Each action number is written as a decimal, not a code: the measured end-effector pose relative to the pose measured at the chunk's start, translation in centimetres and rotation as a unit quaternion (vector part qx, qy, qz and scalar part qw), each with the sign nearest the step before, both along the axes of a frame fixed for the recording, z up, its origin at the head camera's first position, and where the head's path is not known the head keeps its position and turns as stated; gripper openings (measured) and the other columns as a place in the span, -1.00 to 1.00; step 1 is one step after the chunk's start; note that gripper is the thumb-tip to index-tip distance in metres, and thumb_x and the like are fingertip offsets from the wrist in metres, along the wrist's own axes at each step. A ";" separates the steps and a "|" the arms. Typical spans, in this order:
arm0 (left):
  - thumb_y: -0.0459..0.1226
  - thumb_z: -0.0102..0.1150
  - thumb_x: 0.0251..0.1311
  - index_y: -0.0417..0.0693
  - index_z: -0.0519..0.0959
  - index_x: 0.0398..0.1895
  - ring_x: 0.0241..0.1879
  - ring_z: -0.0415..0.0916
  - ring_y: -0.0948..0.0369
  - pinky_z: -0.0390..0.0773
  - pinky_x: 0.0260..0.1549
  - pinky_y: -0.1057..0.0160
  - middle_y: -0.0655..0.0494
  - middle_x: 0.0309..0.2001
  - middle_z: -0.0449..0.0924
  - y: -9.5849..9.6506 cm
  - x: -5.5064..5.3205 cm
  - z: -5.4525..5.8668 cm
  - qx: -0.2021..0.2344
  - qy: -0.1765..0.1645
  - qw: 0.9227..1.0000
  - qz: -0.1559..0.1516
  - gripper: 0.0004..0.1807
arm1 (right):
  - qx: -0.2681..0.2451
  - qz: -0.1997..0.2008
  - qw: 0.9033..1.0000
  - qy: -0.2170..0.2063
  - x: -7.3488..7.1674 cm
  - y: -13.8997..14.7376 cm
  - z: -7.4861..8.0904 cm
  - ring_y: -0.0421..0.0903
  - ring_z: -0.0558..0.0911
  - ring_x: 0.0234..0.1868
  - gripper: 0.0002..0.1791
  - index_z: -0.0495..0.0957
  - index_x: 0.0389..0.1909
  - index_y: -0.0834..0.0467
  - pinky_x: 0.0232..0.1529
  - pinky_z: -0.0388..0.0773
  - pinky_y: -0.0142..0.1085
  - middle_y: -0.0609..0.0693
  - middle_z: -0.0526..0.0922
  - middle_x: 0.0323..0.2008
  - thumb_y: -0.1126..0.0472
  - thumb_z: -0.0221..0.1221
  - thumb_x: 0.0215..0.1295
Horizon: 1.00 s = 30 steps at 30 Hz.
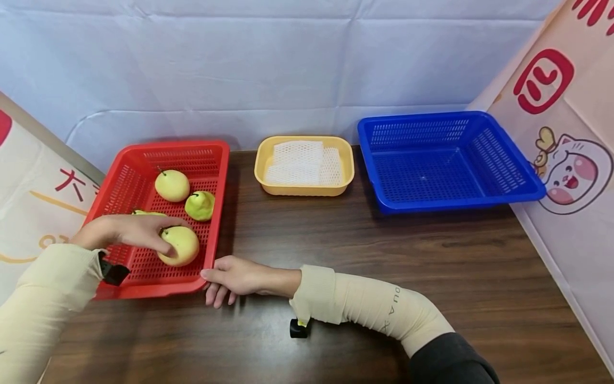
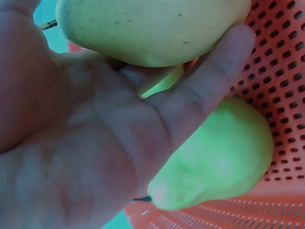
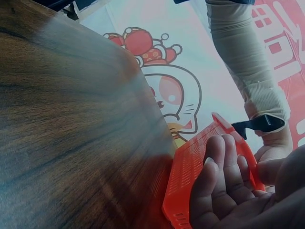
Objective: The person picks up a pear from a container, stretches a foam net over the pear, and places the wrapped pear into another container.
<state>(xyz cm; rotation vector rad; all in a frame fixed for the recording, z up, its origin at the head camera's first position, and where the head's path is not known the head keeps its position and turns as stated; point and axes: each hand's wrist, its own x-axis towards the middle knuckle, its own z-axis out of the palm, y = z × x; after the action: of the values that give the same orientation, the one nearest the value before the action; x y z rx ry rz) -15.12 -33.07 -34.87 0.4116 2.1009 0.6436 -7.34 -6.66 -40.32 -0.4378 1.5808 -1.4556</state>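
Because the red basket likely needs steadying, the right hand pinches its near right corner. Inside it, the left hand curls thumb and fingers around a yellow pear, perhaps against slipping; a smaller green pear lies beyond.

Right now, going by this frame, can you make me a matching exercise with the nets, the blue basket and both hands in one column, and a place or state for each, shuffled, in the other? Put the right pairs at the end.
Column one
1. Nets
2. Left hand
3. Blue basket
4. Right hand

Column two
A. Just right of the yellow tray
B. At the near right corner of the red basket
C. Inside the yellow tray
D. Gripping a pear

Right pairs: 1-C, 2-D, 3-A, 4-B
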 end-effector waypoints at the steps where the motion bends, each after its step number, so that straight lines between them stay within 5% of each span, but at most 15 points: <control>1: -0.11 0.41 0.14 -0.25 0.28 0.45 0.11 0.36 0.03 0.48 0.03 0.07 -0.05 0.15 0.44 -0.2 0.0 0.2 -0.002 0.005 1.000 0.001 -0.14 | 0.000 0.000 1.000 0.001 0.0 0.0 0.0 -0.18 0.63 -0.55 -0.74 0.51 -0.19 0.24 -0.64 0.47 -0.40 0.19 0.72 -0.44 0.16 -0.05 0.64; 11: -0.17 0.38 0.15 -0.31 0.26 0.45 0.02 0.40 0.07 0.54 -0.08 0.17 -0.02 0.08 0.47 -1.3 0.3 1.6 0.034 0.040 0.999 0.005 -0.16 | -0.002 0.000 1.000 0.000 0.0 0.1 0.0 -0.18 0.63 -0.54 -0.72 0.52 -0.18 0.24 -0.64 0.47 -0.40 0.18 0.73 -0.43 0.14 -0.05 0.64; 19: -0.20 0.36 0.16 -0.29 0.34 0.39 -0.04 0.41 0.27 0.57 -0.15 0.24 0.05 0.04 0.49 -2.0 0.5 2.4 0.048 0.103 0.993 -0.010 -0.24 | 0.005 0.001 1.000 0.003 -0.2 0.6 0.3 -0.18 0.62 -0.55 -0.69 0.52 -0.17 0.26 -0.64 0.47 -0.37 0.11 0.70 -0.49 0.09 -0.01 0.63; 25: -0.19 0.38 0.15 -0.23 0.34 0.40 -0.06 0.41 0.21 0.58 -0.21 0.24 0.02 0.03 0.47 -1.9 0.9 2.9 0.042 0.113 0.993 0.013 -0.24 | 0.024 -0.016 0.999 0.037 -1.0 1.7 0.4 -0.20 0.63 -0.54 -0.65 0.53 -0.16 0.29 -0.60 0.49 -0.36 -0.02 0.68 -0.52 0.05 0.02 0.60; 30: -0.23 0.40 0.13 -0.20 0.39 0.36 -0.08 0.43 0.26 0.58 -0.22 0.25 0.04 0.01 0.50 -1.5 1.3 3.1 0.058 0.154 0.986 0.020 -0.29 | 0.021 -0.040 0.996 0.078 -1.6 3.0 0.7 -0.19 0.65 -0.52 -0.65 0.56 -0.15 0.32 -0.55 0.51 -0.36 -0.02 0.70 -0.49 0.07 0.03 0.59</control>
<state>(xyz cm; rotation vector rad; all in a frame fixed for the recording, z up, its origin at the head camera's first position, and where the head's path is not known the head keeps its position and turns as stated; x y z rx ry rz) -13.78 -34.57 -31.75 0.5661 2.3751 0.7688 -8.98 -3.66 -39.58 -0.4778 1.7676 -1.4743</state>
